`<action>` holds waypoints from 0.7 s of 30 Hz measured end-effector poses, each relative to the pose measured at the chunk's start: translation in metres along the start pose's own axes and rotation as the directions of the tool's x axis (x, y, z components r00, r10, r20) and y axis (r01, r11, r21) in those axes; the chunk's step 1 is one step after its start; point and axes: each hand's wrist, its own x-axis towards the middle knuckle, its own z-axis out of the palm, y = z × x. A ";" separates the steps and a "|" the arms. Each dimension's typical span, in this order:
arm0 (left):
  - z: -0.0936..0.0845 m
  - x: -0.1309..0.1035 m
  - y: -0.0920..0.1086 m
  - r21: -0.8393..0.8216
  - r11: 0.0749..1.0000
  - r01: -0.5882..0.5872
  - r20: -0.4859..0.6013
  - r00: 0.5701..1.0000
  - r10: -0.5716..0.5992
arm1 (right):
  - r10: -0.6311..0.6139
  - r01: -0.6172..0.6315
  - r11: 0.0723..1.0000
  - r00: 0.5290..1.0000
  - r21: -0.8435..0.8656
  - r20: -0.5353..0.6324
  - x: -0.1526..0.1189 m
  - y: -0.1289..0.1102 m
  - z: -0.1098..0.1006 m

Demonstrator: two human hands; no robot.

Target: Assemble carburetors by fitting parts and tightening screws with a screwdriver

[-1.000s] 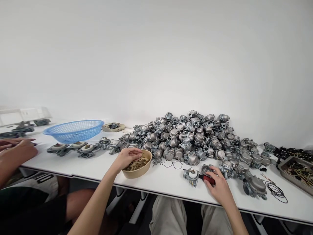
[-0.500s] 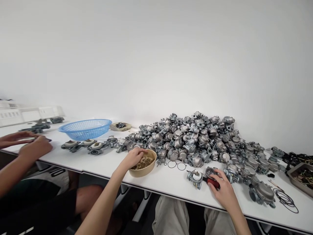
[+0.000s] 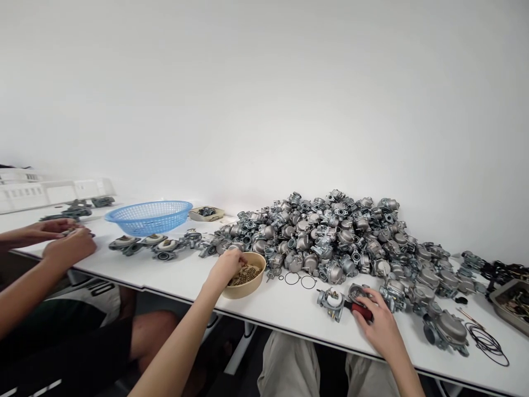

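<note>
My left hand is at the left rim of a tan round bowl, its fingertips pinched together over the small brass parts inside. What those fingertips hold, if anything, is too small to make out. Lower right, my right hand curls around the red handle of a screwdriver; its fingers also rest against a metal float bowl behind the handle. Just left of it lies an opened carburetor with a white float showing. Two thin black O-rings lie between the bowl and this carburetor.
A large heap of carburetors covers the table's back middle. A blue basket and open carburetors stand left. A co-worker's hands work there. Black rings and a tray of parts lie right.
My left hand's fingers have drawn closer together over the bowl. My right hand stays where it was. The co-worker's hands have shifted a little, and the view has turned slightly left.
</note>
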 end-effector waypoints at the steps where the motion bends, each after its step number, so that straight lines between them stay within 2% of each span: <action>1: 0.001 0.002 0.000 0.017 1.000 0.007 0.008 1.000 -0.007 | -0.001 0.001 1.000 1.000 0.001 -0.002 0.000 0.000 0.000; 8: 0.005 0.008 0.000 0.076 0.997 0.020 0.046 0.999 -0.023 | 0.002 -0.002 1.000 1.000 0.015 0.001 0.000 -0.001 0.001; 21: 0.003 0.008 -0.002 0.027 0.999 -0.021 0.049 0.999 0.020 | -0.002 0.003 0.999 1.000 0.037 -0.031 -0.001 0.002 0.004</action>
